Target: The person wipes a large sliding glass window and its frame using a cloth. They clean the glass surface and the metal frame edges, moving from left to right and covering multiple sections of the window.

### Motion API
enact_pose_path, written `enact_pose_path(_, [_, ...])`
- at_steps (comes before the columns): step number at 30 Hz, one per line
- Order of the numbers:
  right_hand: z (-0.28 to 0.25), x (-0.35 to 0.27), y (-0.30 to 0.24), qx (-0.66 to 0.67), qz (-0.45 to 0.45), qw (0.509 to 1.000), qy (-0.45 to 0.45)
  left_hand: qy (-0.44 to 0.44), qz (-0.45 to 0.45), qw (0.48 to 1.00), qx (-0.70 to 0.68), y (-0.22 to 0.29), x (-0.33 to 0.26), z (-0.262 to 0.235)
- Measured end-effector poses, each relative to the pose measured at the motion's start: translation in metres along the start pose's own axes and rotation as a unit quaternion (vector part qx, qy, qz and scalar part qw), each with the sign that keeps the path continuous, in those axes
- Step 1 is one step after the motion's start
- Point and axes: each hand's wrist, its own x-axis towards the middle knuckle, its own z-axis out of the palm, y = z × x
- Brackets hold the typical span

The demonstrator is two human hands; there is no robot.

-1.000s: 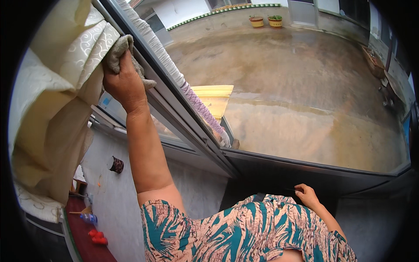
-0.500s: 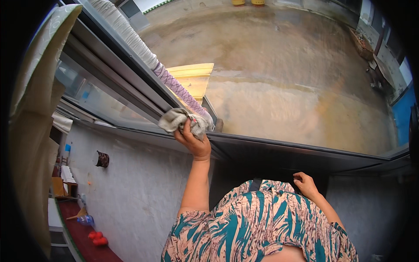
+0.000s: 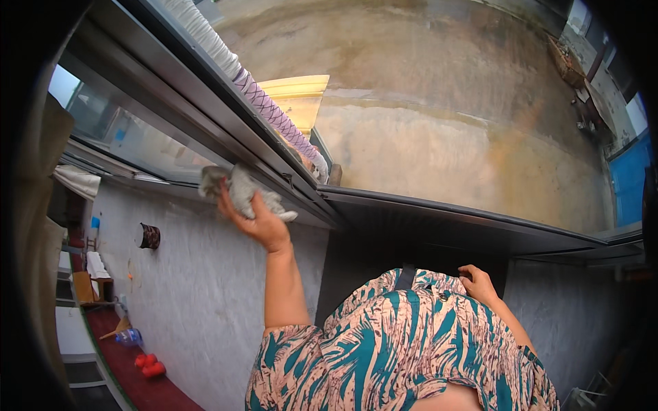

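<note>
My left hand [image 3: 262, 227] is raised at the left and gripping a crumpled grey cloth [image 3: 241, 193]. The cloth is at the lower part of a dark metal frame [image 3: 199, 113], beside the glass pane [image 3: 147, 140]; whether it touches the frame or the glass is hard to tell. Motion blurs the cloth a little. Beside my waist, my right hand [image 3: 478, 284] hangs with its fingers curled in, and nothing shows in it. Behind that hand lies a dark lower panel [image 3: 384, 240].
A pole wrapped in white and purple material [image 3: 264, 103] runs along the frame's outer side, near a yellow panel [image 3: 295, 96]. A dark sill [image 3: 466, 219] crosses ahead of me. Beige curtain [image 3: 51, 171] hangs at far left. Red objects [image 3: 151, 365] lie on a dark red surface lower left.
My left hand has moved left with the cloth, away from the frame's lower corner. The view has shifted slightly. My right hand stays beside my waist.
</note>
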Motion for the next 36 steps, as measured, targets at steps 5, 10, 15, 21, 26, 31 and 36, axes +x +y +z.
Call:
enact_pose_path(5, [-0.001,-0.003,-0.006,-0.028,-0.030,0.999,0.008,0.024,0.045,0.996,0.073,-0.028,-0.050,0.047])
enact_pose_path(10, [-0.004,-0.020,-0.007,-0.047,-0.015,0.999,0.012,0.063,-0.247,0.948,-0.190,-0.069,-0.094,0.042])
enact_pose_path(15, [0.001,-0.031,-0.003,-0.070,0.008,0.997,0.012,0.065,-0.617,0.694,-0.364,-0.185,-0.141,0.022])
enact_pose_path(21, [0.003,-0.057,0.002,-0.091,0.057,0.994,0.018,0.070,-0.680,0.641,-0.348,-0.259,-0.118,-0.013])
enact_pose_path(26, [0.018,-0.065,0.022,-0.070,0.083,0.994,0.032,0.050,-0.647,0.695,-0.309,-0.216,-0.073,0.004])
enact_pose_path(31, [0.016,-0.051,0.021,-0.079,0.039,0.996,0.014,0.092,-0.574,0.744,-0.330,-0.196,-0.126,0.028])
enact_pose_path(36, [0.003,-0.024,0.008,-0.136,-0.019,0.991,-0.003,0.028,-0.657,0.649,-0.384,-0.204,-0.163,0.045])
